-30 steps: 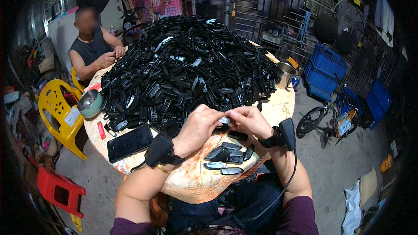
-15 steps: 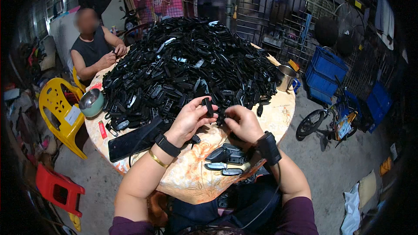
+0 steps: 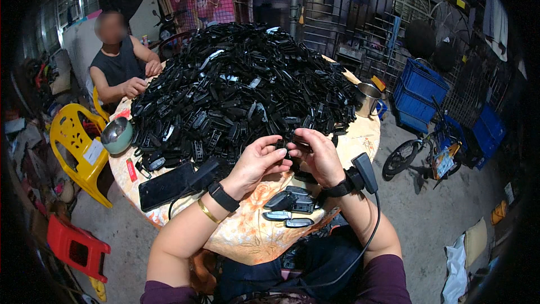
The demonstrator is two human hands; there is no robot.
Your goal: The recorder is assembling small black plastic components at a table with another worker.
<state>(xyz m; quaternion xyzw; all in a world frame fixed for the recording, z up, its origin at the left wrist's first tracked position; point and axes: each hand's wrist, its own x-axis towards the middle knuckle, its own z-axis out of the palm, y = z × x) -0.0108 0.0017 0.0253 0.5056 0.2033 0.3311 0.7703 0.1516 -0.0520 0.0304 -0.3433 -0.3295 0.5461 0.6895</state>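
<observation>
Two half-curled hands [image 3: 260,162] [image 3: 322,160] pinch small black plastic parts [image 3: 280,143] before a jagged heap of glossy, oblong casings [image 3: 236,98].

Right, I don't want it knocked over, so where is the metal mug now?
In the head view, the metal mug stands on the right side of the table, near its edge, just right of the pile of black parts.

Dark purple sleeves [image 3: 384,280] and navy trousers [image 3: 247,276], kinda wired up
Gold bangle [image 3: 208,212] on the left, black wristbands [image 3: 224,197] both sides, chunky black module [image 3: 365,173] plus cable [image 3: 376,228] on the right.
</observation>
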